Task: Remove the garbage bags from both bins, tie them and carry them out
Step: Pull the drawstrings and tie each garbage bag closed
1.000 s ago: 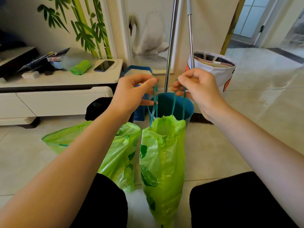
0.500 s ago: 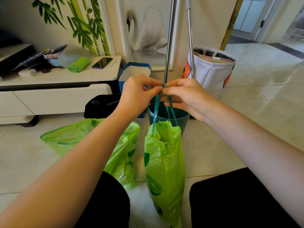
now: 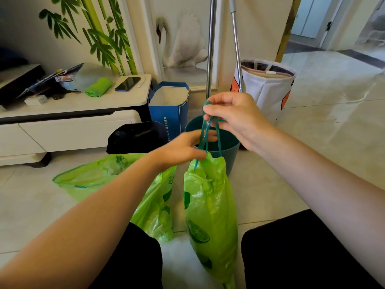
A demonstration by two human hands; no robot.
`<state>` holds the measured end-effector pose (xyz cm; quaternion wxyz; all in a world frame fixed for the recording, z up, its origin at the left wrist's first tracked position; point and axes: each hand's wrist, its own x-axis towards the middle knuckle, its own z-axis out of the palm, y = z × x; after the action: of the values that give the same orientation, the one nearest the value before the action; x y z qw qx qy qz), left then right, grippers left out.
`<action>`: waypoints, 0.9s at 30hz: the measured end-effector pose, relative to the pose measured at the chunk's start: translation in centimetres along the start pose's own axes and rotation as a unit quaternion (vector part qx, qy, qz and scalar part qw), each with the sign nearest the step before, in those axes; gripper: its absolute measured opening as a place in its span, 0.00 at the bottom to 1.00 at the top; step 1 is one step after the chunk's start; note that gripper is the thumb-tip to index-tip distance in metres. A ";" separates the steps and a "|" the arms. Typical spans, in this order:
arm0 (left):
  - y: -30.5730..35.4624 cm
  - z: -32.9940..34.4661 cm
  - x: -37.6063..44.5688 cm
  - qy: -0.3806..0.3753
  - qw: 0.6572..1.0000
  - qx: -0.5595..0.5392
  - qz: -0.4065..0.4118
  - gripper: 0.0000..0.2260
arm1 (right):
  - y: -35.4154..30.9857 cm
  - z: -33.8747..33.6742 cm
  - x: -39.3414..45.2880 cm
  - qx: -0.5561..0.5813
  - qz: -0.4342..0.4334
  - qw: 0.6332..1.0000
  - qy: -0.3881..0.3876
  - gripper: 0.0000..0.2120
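A green garbage bag with lime prints hangs in front of me from its teal drawstrings. My right hand pinches the top loops of the drawstrings above the bag. My left hand is lower, fingers closed on the strings just above the gathered bag mouth. A second green garbage bag lies on the floor to the left, its mouth open. Behind the hanging bag stands a teal bin. A black bin sits left of it.
A blue paper bag and a white fabric basket stand by the wall. Two metal poles rise behind the teal bin. A low white cabinet at left carries a phone and a green roll. My black-clad knees are at the bottom.
My hands, together at the drawstrings half a second ago, have separated: the right hand rose with the loops, the left dropped down to the bag's neck.
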<state>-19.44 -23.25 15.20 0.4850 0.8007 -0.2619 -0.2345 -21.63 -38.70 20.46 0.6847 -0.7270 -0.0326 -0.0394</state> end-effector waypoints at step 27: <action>-2.6 6.1 2.1 0.145 0.988 0.032 0.044 0.15 | -1.7 -1.5 0.2 -0.198 -0.120 0.970 0.078 0.08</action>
<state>-21.20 -27.62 10.03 0.5020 0.8288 -0.2316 -0.0860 -21.65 -40.14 22.23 0.5181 -0.8335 -0.0578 -0.1832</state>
